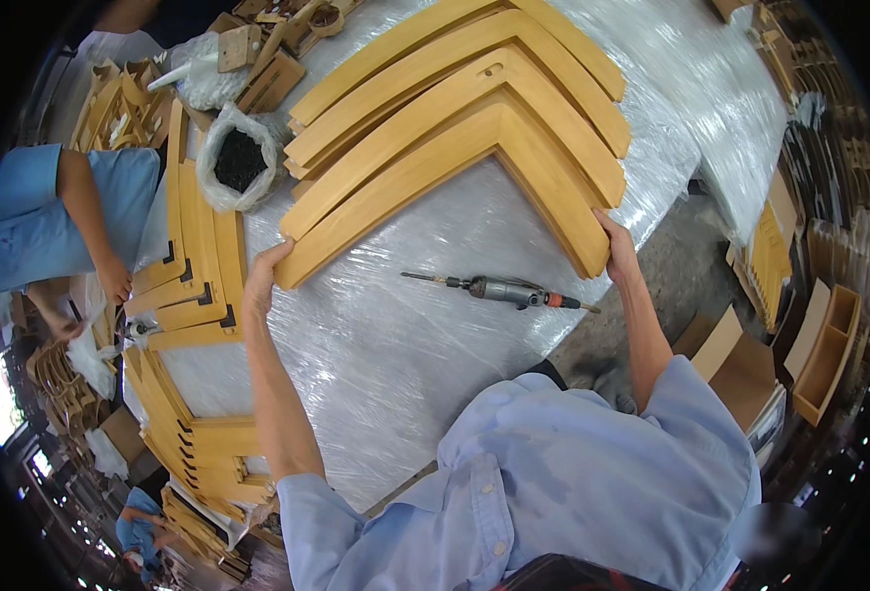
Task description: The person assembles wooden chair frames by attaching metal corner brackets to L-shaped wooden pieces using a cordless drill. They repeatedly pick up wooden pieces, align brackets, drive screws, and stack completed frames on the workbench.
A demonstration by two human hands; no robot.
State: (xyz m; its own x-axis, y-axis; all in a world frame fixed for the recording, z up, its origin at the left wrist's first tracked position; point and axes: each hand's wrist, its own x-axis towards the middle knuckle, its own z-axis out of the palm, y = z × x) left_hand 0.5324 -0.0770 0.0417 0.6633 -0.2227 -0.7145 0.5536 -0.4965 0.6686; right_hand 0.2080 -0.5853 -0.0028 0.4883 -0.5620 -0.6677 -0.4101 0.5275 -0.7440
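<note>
My left hand [262, 279] is closed around the left end of the nearest V-shaped wooden frame piece [395, 195]. At the other end, my right hand [620, 248] has its fingers curled over the right tip of the same piece. It lies on the film-covered table with its corner pointing away from me. Several similar yellow-brown pieces [405, 103] are nested beyond it, partly overlapping, and one has a slot near its corner. Between my arms lies a grey power screwdriver [507, 290] with a long bit pointing left, touched by neither hand.
A plastic bag [210, 185] of small black parts stands left of the frames. Wooden frames with black corner brackets [187, 268] line the left side, where a co-worker in a blue shirt [36, 212] handles things. Open cardboard boxes [735, 369] stand at right.
</note>
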